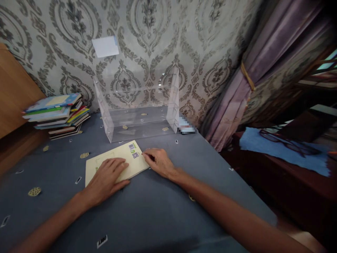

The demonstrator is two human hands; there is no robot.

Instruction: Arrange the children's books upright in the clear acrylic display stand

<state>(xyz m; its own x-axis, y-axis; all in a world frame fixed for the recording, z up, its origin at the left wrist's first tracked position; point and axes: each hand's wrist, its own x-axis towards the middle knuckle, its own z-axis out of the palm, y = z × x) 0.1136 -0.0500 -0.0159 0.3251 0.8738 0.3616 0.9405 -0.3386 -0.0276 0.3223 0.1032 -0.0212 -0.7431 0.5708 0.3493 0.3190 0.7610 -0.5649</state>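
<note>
A pale yellow book (123,151) lies flat on the grey-blue patterned tablecloth (147,207) in front of me. My left hand (107,179) rests flat on its near half, fingers stretched out. My right hand (159,162) sits at the book's right edge, its fingers curled and pinching that edge. Behind the book stands an empty clear acrylic shelf rack (138,105) against the wall.
A stack of several books (56,114) lies at the back left beside a wooden panel (13,91). Purple curtains (263,70) hang at the right. Past the table's right edge stands dark furniture with a blue cloth (279,149). A white note (105,46) is stuck on the wallpaper.
</note>
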